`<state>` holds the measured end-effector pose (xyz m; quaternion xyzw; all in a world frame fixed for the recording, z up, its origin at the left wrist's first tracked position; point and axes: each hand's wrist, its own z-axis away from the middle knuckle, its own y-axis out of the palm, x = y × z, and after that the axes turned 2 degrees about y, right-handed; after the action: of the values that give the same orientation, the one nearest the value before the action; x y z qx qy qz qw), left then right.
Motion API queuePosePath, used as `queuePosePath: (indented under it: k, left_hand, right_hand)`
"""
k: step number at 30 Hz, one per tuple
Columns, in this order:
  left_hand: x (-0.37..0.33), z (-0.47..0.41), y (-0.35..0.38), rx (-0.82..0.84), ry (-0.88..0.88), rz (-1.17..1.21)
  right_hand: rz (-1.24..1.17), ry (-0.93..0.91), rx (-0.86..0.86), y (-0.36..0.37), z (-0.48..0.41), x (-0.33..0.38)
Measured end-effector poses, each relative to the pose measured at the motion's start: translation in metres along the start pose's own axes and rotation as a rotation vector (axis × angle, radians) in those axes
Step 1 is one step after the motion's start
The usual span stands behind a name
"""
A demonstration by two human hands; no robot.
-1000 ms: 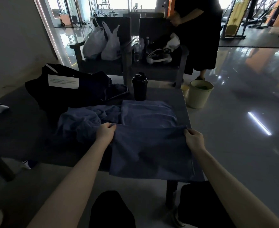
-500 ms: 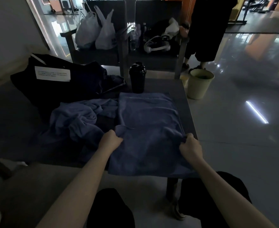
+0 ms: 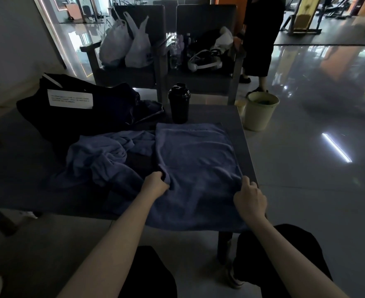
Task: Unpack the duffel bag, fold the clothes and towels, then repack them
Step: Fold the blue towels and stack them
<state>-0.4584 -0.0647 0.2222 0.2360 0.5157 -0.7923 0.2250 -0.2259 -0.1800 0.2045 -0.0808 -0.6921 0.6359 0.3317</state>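
Left hand (image 3: 155, 186) pinches the towel's (image 3: 196, 160) left edge; right hand (image 3: 250, 198) grips its right edge; the towel lies spread on the table (image 3: 216, 114), near end overhanging; an uneven pull could skew the fold or drag it off.

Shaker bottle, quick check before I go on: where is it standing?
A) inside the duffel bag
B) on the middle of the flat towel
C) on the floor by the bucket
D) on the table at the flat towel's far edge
D: the shaker bottle stands upright on the table, at the far edge of the flat towel.
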Motion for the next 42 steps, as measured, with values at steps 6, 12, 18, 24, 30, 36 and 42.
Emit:
queuePosePath:
  k: [6,12,18,24,30,36,42]
  left_hand:
    - [0.002,-0.011,-0.006,-0.083,-0.03,0.029]
    - [0.0,-0.009,-0.001,-0.085,-0.052,0.116]
    - [0.011,-0.005,0.008,-0.239,0.034,-0.052]
    - [0.013,0.002,0.009,-0.355,0.085,-0.18]
    - [0.016,-0.019,0.016,-0.297,0.272,-0.345]
    - [0.012,-0.036,0.019,-0.309,0.346,-0.436]
    - [0.021,-0.043,0.029,-0.064,0.244,-0.572]
  right_hand:
    - [0.2,-0.065,-0.057,0.012,0.001,-0.001]
    - [0.225,-0.04,-0.069,0.015,0.002,-0.001]
    - [0.325,0.008,-0.046,0.01,0.006,-0.003]
    - [0.416,-0.052,0.022,0.0,0.001,-0.002]
    - [0.19,-0.283,0.101,0.009,-0.028,0.004]
    - [0.023,-0.194,0.102,0.022,-0.044,0.003]
    - [0.154,-0.196,0.175,0.029,-0.057,-0.002]
